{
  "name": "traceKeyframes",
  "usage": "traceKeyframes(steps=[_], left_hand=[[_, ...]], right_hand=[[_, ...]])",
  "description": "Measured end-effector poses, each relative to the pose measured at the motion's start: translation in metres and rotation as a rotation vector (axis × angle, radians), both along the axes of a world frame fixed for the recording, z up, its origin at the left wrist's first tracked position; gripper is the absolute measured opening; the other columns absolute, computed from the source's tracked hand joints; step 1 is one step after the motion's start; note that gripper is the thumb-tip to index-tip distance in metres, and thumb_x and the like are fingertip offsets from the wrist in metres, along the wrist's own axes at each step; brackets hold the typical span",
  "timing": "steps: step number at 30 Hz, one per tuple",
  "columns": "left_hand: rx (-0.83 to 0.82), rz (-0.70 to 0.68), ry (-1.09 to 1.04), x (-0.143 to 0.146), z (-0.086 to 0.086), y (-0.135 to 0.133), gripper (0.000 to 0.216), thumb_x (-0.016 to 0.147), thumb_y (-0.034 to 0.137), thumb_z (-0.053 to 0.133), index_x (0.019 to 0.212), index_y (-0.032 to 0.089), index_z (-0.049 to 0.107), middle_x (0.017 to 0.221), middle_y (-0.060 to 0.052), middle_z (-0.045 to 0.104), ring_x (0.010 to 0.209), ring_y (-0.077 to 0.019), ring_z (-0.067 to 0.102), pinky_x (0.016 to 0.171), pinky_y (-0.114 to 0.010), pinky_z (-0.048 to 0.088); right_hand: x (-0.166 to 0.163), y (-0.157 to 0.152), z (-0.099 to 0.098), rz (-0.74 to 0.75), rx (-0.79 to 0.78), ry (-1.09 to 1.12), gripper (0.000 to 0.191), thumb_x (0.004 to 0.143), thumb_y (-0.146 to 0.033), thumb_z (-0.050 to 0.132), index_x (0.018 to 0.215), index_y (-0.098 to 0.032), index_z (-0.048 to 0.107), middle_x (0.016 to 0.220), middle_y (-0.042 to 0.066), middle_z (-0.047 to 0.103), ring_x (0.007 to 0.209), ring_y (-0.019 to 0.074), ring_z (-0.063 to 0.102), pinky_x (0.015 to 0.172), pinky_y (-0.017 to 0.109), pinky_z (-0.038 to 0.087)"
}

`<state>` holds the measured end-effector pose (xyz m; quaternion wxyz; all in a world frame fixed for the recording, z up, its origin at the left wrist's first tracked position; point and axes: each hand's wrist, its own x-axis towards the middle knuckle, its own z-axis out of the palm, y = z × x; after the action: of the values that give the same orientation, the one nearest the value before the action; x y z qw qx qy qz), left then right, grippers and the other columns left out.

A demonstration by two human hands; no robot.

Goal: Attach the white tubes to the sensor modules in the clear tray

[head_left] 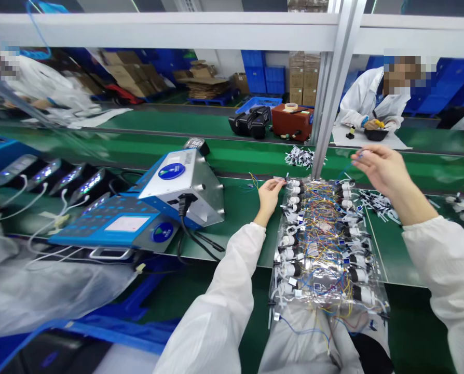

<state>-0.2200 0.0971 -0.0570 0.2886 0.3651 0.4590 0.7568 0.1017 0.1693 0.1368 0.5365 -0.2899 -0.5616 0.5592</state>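
Note:
In front of me a clear plastic tray point(331, 298) reaches over the bench edge toward my lap. It holds two columns of small white-and-black cylindrical parts point(290, 270), with thin red, yellow and blue wires point(325, 223) tangled between them. My left hand point(270, 197) is at the tray's far left corner, fingertips pinched by the end part; what they grip is too small to name. Raised above the tray's far right side, my right hand point(387, 171) has its fingers pinched together, with something small and bluish at the tips.
Loose white strips point(380, 205) lie right of the tray, and more white strips point(300, 156) lie beyond it. A metal upright point(335, 93) stands behind. On the left sit a silver-and-blue device point(185, 182) and cables point(195, 239). Co-workers point(372, 98) sit across the bench.

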Motion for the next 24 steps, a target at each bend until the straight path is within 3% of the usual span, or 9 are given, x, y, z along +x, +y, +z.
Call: traceKeyframes(steps=[2,5,9,14,24], left_hand=[[0.013,-0.019,0.048,-0.001,0.003,0.001,0.034,0.080,0.045,0.083,0.094,0.015,0.079,0.107,-0.013,0.080,0.091,-0.0194,0.075,0.093,-0.035,0.057],[-0.012,-0.098,0.103,0.001,0.005,0.001,0.039,0.081,0.050,0.081,0.098,0.015,0.082,0.102,-0.013,0.081,0.086,-0.0195,0.074,0.089,-0.036,0.057],[-0.059,-0.214,0.086,0.006,0.002,-0.001,0.044,0.073,0.049,0.088,0.101,0.015,0.082,0.091,-0.011,0.081,0.080,-0.0210,0.074,0.082,-0.036,0.058],[-0.056,-0.272,0.194,0.007,0.002,-0.006,0.031,0.080,0.047,0.084,0.092,0.018,0.084,0.093,-0.009,0.080,0.084,-0.0215,0.073,0.083,-0.035,0.056],[-0.034,-0.311,0.390,0.006,0.018,-0.015,0.030,0.088,0.049,0.076,0.084,0.020,0.083,0.086,-0.008,0.076,0.085,-0.0212,0.068,0.085,-0.035,0.052]], right_hand=[[-0.036,-0.008,-0.013,0.114,-0.006,-0.065,0.031,0.068,-0.027,0.090,0.094,-0.022,0.074,0.088,0.003,0.074,0.086,0.0201,0.074,0.080,0.038,0.061],[-0.090,-0.018,-0.046,0.191,-0.046,-0.185,0.041,0.065,-0.031,0.092,0.099,-0.020,0.073,0.083,0.003,0.073,0.070,0.0162,0.069,0.065,0.032,0.059],[-0.136,-0.028,-0.093,0.247,-0.076,-0.222,0.037,0.068,-0.041,0.089,0.094,-0.019,0.073,0.082,0.004,0.072,0.069,0.0177,0.070,0.063,0.032,0.059],[-0.145,-0.029,-0.124,0.208,-0.039,-0.211,0.040,0.071,-0.047,0.087,0.099,-0.021,0.076,0.086,0.004,0.075,0.067,0.0168,0.068,0.068,0.034,0.060],[-0.139,-0.023,-0.135,0.267,0.052,-0.298,0.027,0.078,-0.045,0.082,0.093,-0.023,0.080,0.082,0.005,0.076,0.065,0.0185,0.066,0.066,0.035,0.058]])
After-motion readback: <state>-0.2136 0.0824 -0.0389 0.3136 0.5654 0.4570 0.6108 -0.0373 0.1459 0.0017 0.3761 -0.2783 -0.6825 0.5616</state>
